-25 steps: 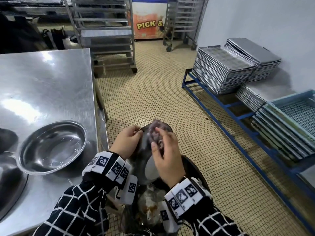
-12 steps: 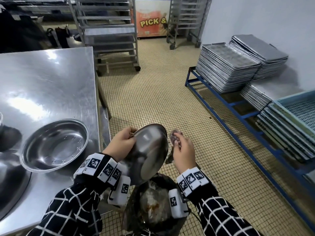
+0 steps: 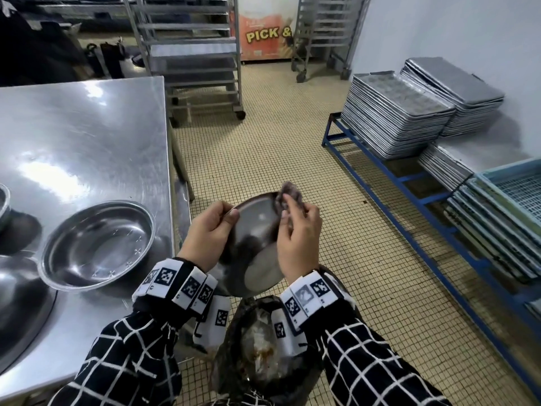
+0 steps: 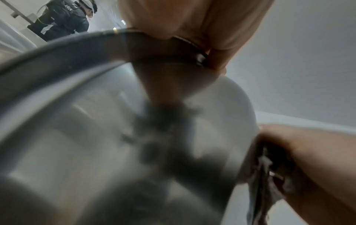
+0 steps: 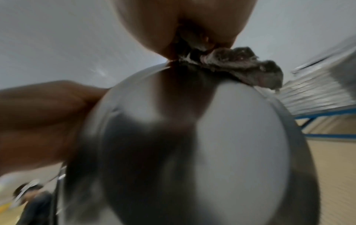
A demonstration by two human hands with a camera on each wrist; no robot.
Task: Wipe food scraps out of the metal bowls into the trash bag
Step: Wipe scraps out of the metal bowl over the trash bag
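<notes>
Head looks down; wrists (close) share bowl (image 3: 257, 244).

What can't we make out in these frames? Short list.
- Held bowl interior: motion-blurred in both wrist views and glare-washed in the head view; any leftover scraps are unreadable.
- Trash bag contents: head view only, part-hidden by the wrist bands.
- Right hand fingers on the rag: hidden behind the hand's back.
- Far-left bowl: cut off by the frame edge.
</notes>
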